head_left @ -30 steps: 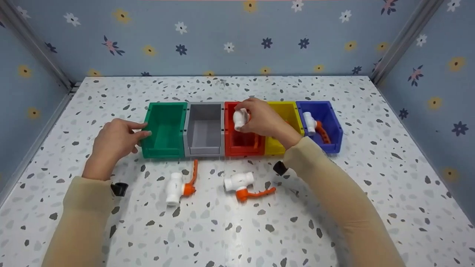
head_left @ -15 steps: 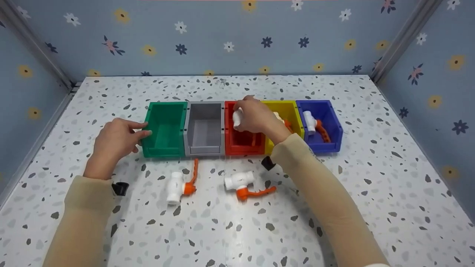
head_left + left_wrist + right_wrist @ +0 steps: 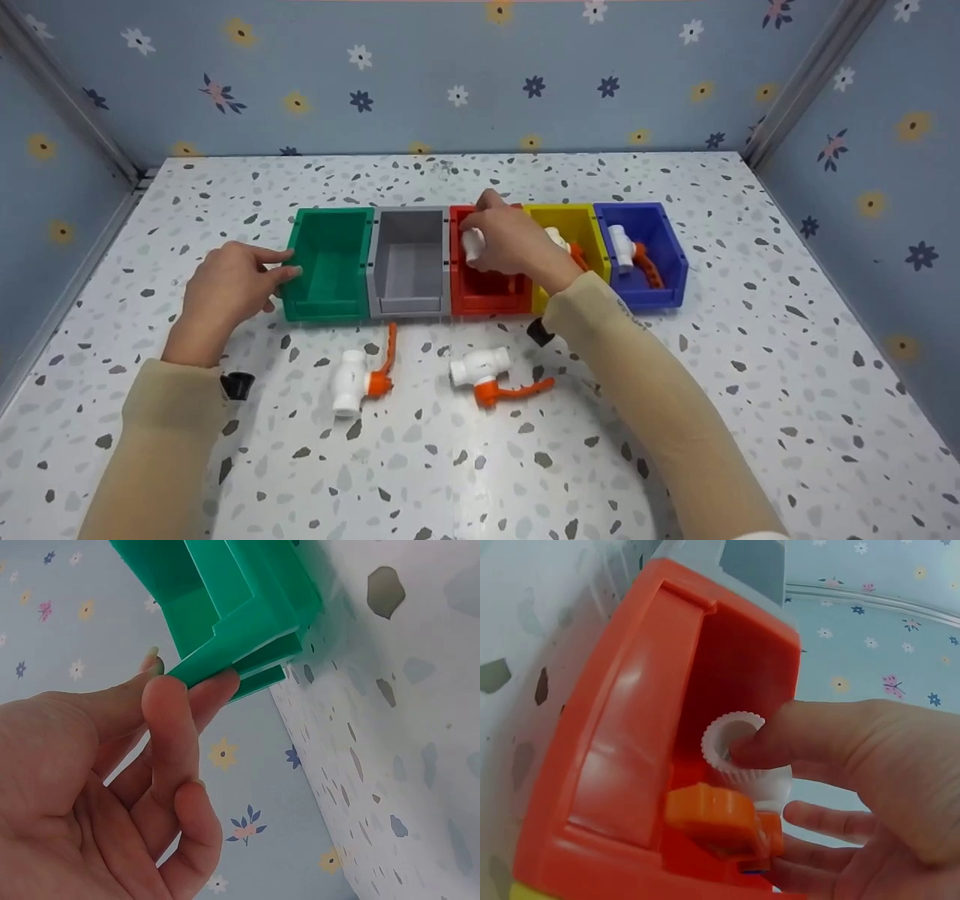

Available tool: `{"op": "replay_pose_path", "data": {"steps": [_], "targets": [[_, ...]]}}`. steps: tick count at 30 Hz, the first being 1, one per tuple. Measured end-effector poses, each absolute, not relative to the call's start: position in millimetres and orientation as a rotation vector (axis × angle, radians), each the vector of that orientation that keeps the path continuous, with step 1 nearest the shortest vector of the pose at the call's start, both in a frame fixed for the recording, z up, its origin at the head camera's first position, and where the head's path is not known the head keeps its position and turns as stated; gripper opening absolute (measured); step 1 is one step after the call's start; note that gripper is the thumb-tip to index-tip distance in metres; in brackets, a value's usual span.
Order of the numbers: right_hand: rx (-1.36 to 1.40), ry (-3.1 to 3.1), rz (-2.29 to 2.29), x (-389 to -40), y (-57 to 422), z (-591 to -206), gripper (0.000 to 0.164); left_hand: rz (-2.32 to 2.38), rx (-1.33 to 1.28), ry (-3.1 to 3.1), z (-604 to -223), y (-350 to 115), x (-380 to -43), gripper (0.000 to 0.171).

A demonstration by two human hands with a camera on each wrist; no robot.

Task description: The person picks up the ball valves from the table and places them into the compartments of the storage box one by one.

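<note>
In the head view my left hand (image 3: 231,291) is at the left side of the green bin (image 3: 328,309). The left wrist view shows its thumb and fingers pinching the edge of the green wall (image 3: 217,652). My right hand (image 3: 514,241) reaches into the red bin (image 3: 491,304), holding a white ball valve (image 3: 472,245). Up close in the right wrist view, the thumb is at the ribbed mouth of the valve (image 3: 771,786). Its orange handle (image 3: 711,814) points toward the front of the red bin. The fingers partly cover the valve's body.
A grey bin (image 3: 411,304) stands between green and red. The yellow bin (image 3: 585,214) and blue bin (image 3: 658,298) each hold an orange-handled valve. On the speckled table (image 3: 420,480) lie two more, a left valve (image 3: 349,384) and a right valve (image 3: 481,366). A flowered panel (image 3: 420,67) stands behind.
My right hand has lowered the valve deeper into the red bin and shifted slightly left, uncovering the valve in the yellow bin. The left hand keeps its place on the green bin.
</note>
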State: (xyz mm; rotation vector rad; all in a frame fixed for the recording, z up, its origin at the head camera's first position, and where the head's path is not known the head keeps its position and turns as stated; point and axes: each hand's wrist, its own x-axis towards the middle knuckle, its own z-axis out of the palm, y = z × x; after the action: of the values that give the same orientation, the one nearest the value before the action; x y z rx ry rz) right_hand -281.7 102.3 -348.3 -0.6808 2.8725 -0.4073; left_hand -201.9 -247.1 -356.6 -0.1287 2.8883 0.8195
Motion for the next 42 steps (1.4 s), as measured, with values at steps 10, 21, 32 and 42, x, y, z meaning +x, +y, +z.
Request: {"op": "replay_pose_path", "data": {"steps": [10,21,32,42], "targets": [[-0.695,2.892,-0.332,-281.2,102.0,-358.1,0.043,0.801,-0.144,2.890,-355.6,-247.0,-200.7,0.050],[-0.618,2.810,-0.251,-283.8,98.7,-356.5,0.040,0.811,-0.100,2.914,-357.9,-246.4,-199.9,0.049],[-0.555,2.773,-0.293,-281.8,95.7,-348.7,0.031,0.796,-0.114,2.909,-356.1,-245.8,-200.8,0.050],[-0.671,2.831,-0.204,-284.6,97.5,-350.2,0.030,0.794,-0.112,2.906,-355.8,-245.3,-201.2,0.050]]}}
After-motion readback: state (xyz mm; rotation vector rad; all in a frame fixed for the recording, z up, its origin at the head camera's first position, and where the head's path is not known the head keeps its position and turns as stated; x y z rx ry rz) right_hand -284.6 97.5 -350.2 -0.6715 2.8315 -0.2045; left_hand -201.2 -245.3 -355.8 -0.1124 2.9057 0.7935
